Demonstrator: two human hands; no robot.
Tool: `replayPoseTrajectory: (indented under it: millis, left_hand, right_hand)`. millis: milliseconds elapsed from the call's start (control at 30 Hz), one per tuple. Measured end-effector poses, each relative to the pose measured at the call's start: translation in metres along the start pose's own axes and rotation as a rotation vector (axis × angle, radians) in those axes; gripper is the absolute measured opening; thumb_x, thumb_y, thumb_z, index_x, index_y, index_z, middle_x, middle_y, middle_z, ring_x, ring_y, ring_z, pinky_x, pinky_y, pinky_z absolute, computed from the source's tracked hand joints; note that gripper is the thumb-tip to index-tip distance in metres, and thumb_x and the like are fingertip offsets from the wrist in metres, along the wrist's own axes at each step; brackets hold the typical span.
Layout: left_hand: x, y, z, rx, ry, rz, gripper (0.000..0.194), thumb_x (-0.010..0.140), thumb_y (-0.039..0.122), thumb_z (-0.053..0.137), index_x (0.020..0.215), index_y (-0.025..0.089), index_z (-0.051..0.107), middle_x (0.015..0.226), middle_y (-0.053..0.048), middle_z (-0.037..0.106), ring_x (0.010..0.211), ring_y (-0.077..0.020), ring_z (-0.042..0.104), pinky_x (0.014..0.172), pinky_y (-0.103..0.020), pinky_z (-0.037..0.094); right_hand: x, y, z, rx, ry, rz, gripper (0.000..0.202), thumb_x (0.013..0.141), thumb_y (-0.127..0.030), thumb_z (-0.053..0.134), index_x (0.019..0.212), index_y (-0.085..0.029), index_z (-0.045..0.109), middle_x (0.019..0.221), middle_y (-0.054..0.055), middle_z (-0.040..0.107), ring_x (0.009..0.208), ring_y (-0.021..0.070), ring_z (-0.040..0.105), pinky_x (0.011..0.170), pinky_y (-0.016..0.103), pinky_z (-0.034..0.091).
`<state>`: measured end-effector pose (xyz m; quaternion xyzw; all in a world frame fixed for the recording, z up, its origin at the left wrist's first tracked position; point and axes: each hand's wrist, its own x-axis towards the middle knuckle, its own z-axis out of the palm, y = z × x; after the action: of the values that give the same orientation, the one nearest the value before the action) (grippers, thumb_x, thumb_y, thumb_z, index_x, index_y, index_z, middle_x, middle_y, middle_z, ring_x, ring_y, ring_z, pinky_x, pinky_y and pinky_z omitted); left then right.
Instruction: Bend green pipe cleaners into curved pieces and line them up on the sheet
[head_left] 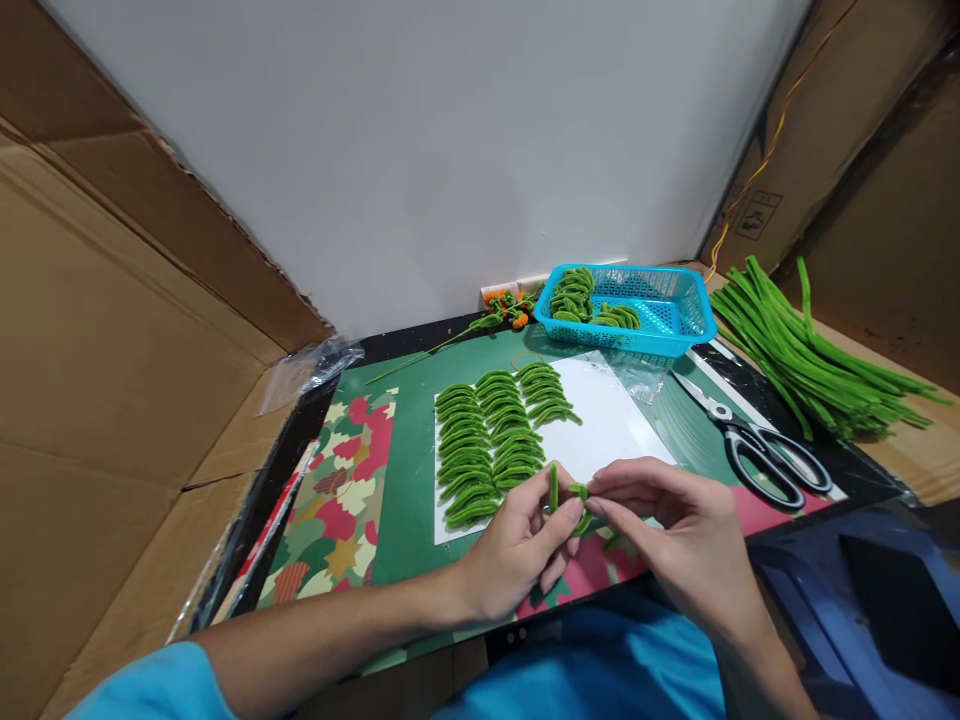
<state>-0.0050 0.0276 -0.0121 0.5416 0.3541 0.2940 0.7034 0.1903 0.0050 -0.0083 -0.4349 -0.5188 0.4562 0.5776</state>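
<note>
Left fingers (pixel 564 520) pinched closed on green fuzzy stem (pixel 579 491); right fingers (pixel 619 518) nipping its bend. Best: left grip firm beside bend, right turns small, fuzz uncrushed. 3 columns of curved green pieces (pixel 466 455) beyond fingers.

No readable text; only a boxed dark mark (pixel 758 214) on the right-hand cardboard (pixel 844 110)

green strip (pixel 553 485) partly hidden, sleeve (pixel 154 685) cropped
</note>
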Motion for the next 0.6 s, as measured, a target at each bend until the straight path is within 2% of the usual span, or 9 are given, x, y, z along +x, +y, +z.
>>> replayPoseTrajectory:
  millis: [133, 233, 433, 600]
  left_hand:
    - [-0.0024, -0.0009, 0.0015, -0.029, 0.036, 0.044, 0.035, 0.110, 0.054, 0.059, 0.104, 0.022, 0.048, 0.077, 0.008, 0.057, 0.041, -0.0001, 0.042, 0.041, -0.013, 0.029]
    - [-0.0035, -0.0014, 0.0027, -0.058, 0.059, 0.077, 0.035, 0.111, 0.055, 0.059, 0.106, 0.022, 0.047, 0.078, 0.008, 0.056, 0.042, 0.0001, 0.040, 0.042, -0.013, 0.028]
    - [-0.0017, -0.0005, 0.0013, -0.046, -0.012, 0.063, 0.033, 0.111, 0.052, 0.059, 0.103, 0.022, 0.047, 0.076, 0.008, 0.053, 0.042, -0.0001, 0.038, 0.042, -0.014, 0.028]
    - [-0.0014, -0.0018, 0.0016, -0.016, 0.024, 0.069, 0.033, 0.111, 0.053, 0.058, 0.105, 0.022, 0.049, 0.079, 0.008, 0.052, 0.043, -0.0004, 0.036, 0.042, -0.014, 0.030]
  right_hand:
    - [0.0007, -0.0002, 0.0017, -0.036, 0.000, -0.029, 0.007, 0.092, -0.019, 0.084, 0.097, -0.024, 0.084, 0.092, 0.003, 0.086, 0.081, 0.0191, 0.084, 0.078, 0.025, 0.072]
    - [0.0020, -0.0007, -0.0001, -0.070, -0.051, -0.033, 0.006, 0.093, -0.020, 0.083, 0.097, -0.024, 0.084, 0.095, 0.004, 0.085, 0.085, 0.0199, 0.083, 0.081, 0.027, 0.071]
    - [0.0027, -0.0009, -0.0016, -0.141, -0.087, -0.072, 0.009, 0.094, -0.016, 0.080, 0.096, -0.025, 0.084, 0.094, 0.002, 0.084, 0.082, 0.0181, 0.080, 0.077, 0.026, 0.066]
    - [-0.0013, 0.0000, -0.0007, -0.192, -0.082, -0.150, 0.019, 0.099, -0.015, 0.075, 0.113, -0.027, 0.082, 0.104, 0.002, 0.086, 0.092, 0.0200, 0.082, 0.085, 0.029, 0.066]
